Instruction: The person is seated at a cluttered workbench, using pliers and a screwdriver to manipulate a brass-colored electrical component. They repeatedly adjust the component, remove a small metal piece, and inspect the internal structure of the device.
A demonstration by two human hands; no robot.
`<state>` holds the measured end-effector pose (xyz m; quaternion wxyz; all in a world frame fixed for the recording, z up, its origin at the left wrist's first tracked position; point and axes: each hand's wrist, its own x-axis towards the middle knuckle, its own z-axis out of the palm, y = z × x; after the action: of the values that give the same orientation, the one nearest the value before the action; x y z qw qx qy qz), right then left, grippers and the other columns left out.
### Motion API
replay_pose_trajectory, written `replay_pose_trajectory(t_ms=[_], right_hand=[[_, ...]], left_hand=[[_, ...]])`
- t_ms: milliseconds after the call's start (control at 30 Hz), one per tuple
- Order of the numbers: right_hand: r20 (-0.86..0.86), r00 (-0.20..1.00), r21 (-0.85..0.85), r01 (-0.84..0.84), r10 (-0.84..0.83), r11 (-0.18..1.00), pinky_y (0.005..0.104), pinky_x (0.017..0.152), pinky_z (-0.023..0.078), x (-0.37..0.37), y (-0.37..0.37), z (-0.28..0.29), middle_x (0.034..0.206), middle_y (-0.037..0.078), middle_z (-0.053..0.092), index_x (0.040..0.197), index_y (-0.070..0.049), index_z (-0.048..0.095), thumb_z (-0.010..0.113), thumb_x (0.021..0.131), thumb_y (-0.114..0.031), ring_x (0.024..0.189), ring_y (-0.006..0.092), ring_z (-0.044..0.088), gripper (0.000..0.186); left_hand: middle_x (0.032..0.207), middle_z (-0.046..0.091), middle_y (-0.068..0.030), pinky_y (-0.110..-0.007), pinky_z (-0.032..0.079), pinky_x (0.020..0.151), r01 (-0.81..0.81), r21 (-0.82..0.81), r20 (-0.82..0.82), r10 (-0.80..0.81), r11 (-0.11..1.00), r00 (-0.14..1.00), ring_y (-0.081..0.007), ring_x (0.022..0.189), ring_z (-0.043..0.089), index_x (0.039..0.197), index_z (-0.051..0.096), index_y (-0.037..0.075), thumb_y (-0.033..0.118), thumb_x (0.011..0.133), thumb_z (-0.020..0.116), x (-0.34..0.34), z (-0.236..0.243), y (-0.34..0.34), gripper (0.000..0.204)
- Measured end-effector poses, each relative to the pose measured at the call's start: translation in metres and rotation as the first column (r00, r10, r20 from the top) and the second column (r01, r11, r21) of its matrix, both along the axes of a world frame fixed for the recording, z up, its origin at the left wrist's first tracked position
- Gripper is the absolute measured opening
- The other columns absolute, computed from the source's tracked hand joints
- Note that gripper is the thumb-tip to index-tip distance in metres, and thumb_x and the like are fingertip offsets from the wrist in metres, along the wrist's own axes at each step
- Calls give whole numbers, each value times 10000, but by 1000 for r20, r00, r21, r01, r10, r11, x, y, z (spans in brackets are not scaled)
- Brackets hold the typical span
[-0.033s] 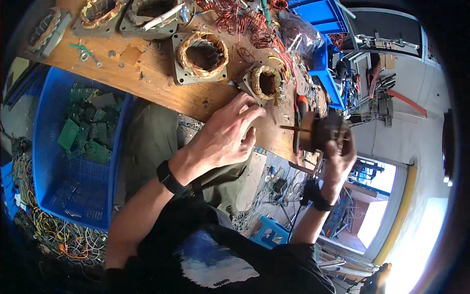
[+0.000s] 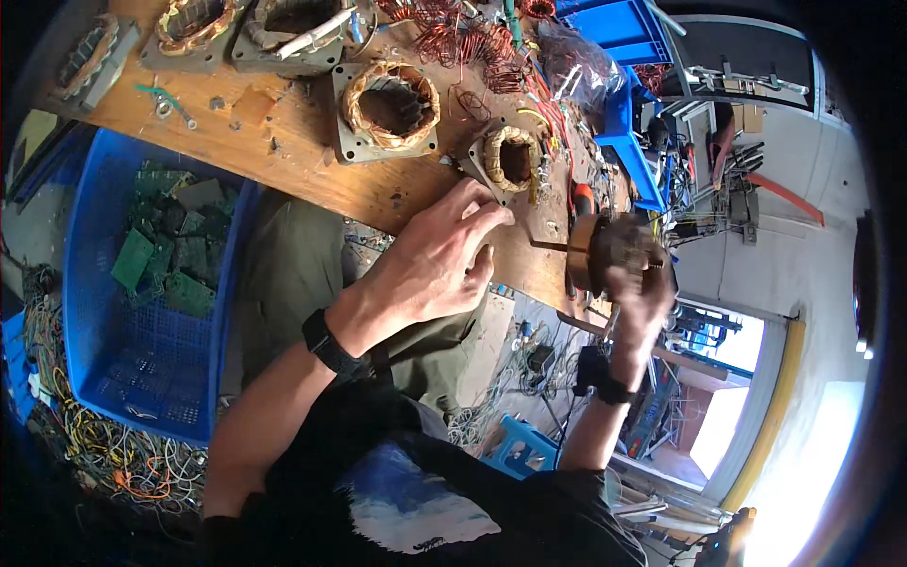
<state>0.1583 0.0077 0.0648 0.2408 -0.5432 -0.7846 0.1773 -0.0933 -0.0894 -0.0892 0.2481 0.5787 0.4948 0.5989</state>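
My left hand [image 2: 430, 255] is at the bench edge, fingers loosely bent, with a gap between thumb and forefinger and nothing visible in it. Its fingertips are by the near corner of a small stator [image 2: 511, 159] with a tan wound ring; whether they touch it I cannot tell. My right hand [image 2: 642, 302], blurred, is closed around a dark round part [image 2: 619, 250] with a brownish disc on its left side. A thin rod [image 2: 548, 246] sticks out from that disc. Behind it stand red-and-black handled pliers [image 2: 583, 200], partly hidden.
A larger square stator [image 2: 345, 113] sits left of the small one, with several more at the far left. Red copper wire [image 2: 463, 47] is heaped at the back. Blue bins [image 2: 619, 123] line the right side. Below left, a blue crate [image 2: 151, 369] holds green circuit boards.
My right hand has shifted slightly left with the dark round part, and its rod is nearer the small stator. My left hand has stayed put.
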Motion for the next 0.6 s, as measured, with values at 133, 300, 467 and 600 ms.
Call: replay_pose_trajectory(t_ms=[133,300,467,600], right_hand=[[-233,970,-119,41,-68,992,388,1106,502,-3,-2,-22,1349,160,695,1474,39,562,915,820,-240,1212,240,670,794],[-284,953,-138,66,-103,988,384,1083,517,17,4,-19,1333,161,704,1452,58,585,881,836,-215,1184,237,684,736],[-403,915,-60,-2,-23,998,386,1043,542,22,10,10,1317,166,696,1440,75,593,844,867,-256,1159,236,688,707],[-61,998,-6,-5,5,1000,382,1075,522,19,3,-15,1318,162,699,1443,58,592,900,831,-178,1171,241,688,725]], left_hand=[[1217,599,-171,-460,538,1036,1,18,-16,-1,1000,1000,-362,1170,620,1252,627,37,32,867,685,2,-2,2,389],[1221,598,-169,-458,536,1044,-1,15,-26,1,1000,1000,-364,1174,620,1258,622,35,47,876,687,2,-3,3,388],[1214,598,-160,-453,538,1039,-20,20,-21,20,1000,1000,-357,1158,629,1266,624,52,56,883,692,2,-4,1,389],[1214,598,-157,-451,538,1039,-8,32,-52,10,999,999,-358,1160,628,1265,625,58,57,883,692,4,-3,1,388]])
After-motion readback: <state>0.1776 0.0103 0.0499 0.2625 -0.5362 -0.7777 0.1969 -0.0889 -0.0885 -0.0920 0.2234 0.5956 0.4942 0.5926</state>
